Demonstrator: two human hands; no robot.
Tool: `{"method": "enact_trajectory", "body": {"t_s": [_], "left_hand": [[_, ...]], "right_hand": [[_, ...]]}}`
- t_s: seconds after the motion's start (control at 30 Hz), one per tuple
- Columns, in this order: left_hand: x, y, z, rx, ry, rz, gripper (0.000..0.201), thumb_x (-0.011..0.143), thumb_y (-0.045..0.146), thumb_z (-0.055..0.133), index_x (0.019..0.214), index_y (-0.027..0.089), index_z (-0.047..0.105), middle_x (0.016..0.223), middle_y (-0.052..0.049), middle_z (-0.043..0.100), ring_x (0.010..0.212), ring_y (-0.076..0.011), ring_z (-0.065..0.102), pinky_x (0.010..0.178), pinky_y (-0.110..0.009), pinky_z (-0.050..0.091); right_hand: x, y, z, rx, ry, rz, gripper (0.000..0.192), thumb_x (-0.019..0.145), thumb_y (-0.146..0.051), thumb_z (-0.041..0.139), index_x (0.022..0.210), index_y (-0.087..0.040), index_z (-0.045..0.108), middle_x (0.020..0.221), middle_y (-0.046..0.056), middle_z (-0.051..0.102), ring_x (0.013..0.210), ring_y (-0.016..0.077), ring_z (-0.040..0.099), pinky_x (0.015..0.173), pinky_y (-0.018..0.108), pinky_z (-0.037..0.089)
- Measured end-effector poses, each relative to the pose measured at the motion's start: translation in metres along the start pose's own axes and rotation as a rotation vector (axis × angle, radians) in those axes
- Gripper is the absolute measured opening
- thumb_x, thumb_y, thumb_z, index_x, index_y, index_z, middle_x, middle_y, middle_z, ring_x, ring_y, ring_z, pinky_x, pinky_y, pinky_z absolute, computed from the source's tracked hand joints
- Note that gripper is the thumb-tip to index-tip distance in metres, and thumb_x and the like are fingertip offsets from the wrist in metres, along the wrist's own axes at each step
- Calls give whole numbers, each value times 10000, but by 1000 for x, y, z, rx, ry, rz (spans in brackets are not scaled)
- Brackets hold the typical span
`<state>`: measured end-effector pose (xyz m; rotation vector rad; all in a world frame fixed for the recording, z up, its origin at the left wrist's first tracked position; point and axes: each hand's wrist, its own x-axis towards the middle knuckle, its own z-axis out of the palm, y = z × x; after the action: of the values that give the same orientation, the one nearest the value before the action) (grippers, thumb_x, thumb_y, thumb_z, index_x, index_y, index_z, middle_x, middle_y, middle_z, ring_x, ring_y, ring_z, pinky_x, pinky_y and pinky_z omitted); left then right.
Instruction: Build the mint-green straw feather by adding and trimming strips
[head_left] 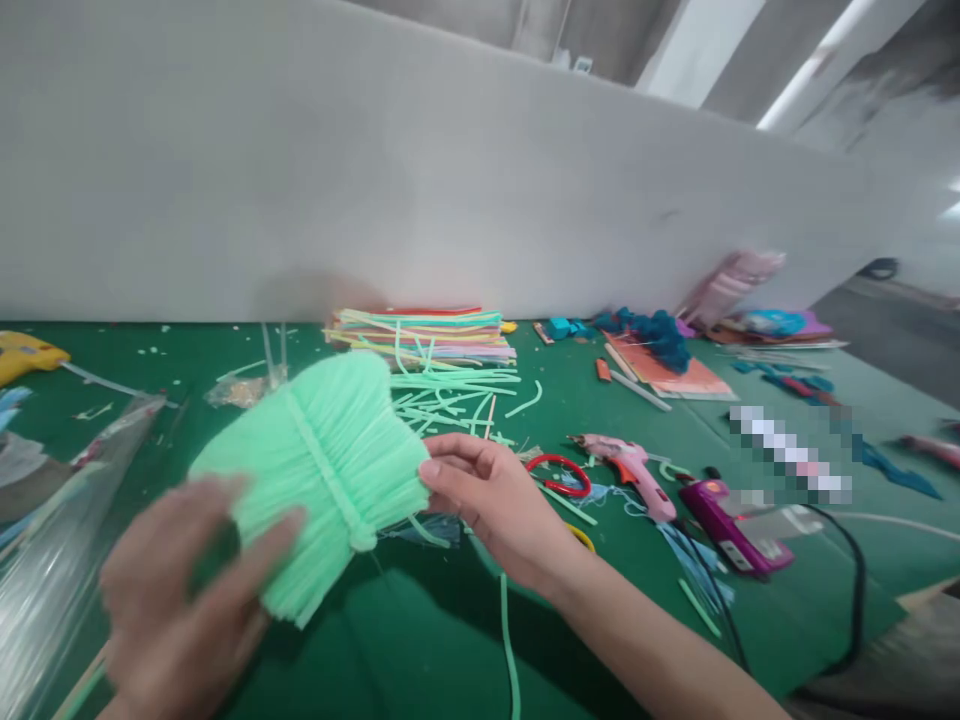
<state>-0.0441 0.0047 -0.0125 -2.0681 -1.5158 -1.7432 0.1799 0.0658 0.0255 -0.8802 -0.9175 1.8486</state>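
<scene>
A thick bundle of mint-green pipe cleaners point(322, 470), tied across its middle with one of the same strands, is held above the green table point(420, 640). My left hand point(180, 610), blurred, grips the bundle's lower left end from below. My right hand point(495, 500) pinches its right edge with thumb and fingers. Loose green strands point(450, 395) lie on the table just behind the bundle.
A stack of mixed-colour pipe cleaners point(427, 335) sits by the white wall. To the right lie red-handled scissors point(559, 470), a pink glue gun point(634, 470), a purple glue gun point(731, 530) with black cord, and blue scraps point(656, 335). Clear plastic wrapping point(52, 540) lies at left.
</scene>
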Motion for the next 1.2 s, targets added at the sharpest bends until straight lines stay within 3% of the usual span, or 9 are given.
{"method": "enact_trajectory", "body": {"t_s": [0.03,0.07,0.1,0.17,0.27,0.33,0.47,0.63,1.2], "left_hand": [[5,-2,2,42,105,-87,737,592,84,820,1215,420,615,1525,114,382,1419,-240,295,1176,-411,212],[11,-2,5,-45,182,-275,923,583,121,837,1379,391,454,1583,61,265,1452,-258,208,1179,-441,208],[18,-2,6,-231,168,-522,960,631,166,820,1440,378,349,1580,18,276,1445,-256,235,1175,-458,217],[27,0,8,-585,97,-1054,748,738,340,739,1414,295,421,1493,-60,442,1389,-293,362,1153,-503,253],[31,6,9,-1068,12,-1352,643,778,533,605,1321,191,554,1368,-123,584,1334,-347,441,1087,-508,374],[28,9,10,-1145,21,-1373,556,785,477,637,1280,229,593,1300,-92,647,1261,-335,531,1028,-476,459],[19,11,15,-985,43,-1339,525,752,206,741,1243,334,607,1207,-15,712,1072,-264,679,930,-389,549],[15,13,17,-957,35,-1280,492,796,186,713,1241,363,603,1195,20,718,1009,-207,709,905,-316,553],[13,17,17,-905,20,-1283,497,812,213,701,1253,414,586,1295,51,657,1093,-194,669,900,-276,532]], "right_hand": [[-1,2,0,13,16,-22,267,703,-279,813,908,-158,692,780,1,717,703,91,661,671,194,548],[-1,3,0,29,35,-45,256,712,-274,808,912,-165,691,789,-4,716,708,87,660,674,191,548],[-2,5,0,42,54,-64,248,716,-266,806,913,-172,690,800,-9,715,714,83,660,676,187,547],[-3,9,0,58,76,-92,237,724,-253,802,919,-181,688,814,-15,713,720,76,656,674,175,543],[-5,17,0,45,47,-107,225,750,-254,784,939,-181,685,836,-7,713,737,79,655,680,174,541],[-8,22,0,32,16,-94,221,766,-262,772,949,-179,679,844,-1,711,746,83,655,696,182,544],[-15,29,-1,59,-37,8,222,806,-333,734,943,-169,674,852,11,697,753,99,661,712,224,564],[-22,35,0,57,-181,220,269,795,-351,740,887,-99,714,853,73,708,792,122,670,673,203,546],[-22,45,-5,201,-151,212,206,713,-283,811,796,-112,731,794,58,743,716,112,685,615,189,533]]}}
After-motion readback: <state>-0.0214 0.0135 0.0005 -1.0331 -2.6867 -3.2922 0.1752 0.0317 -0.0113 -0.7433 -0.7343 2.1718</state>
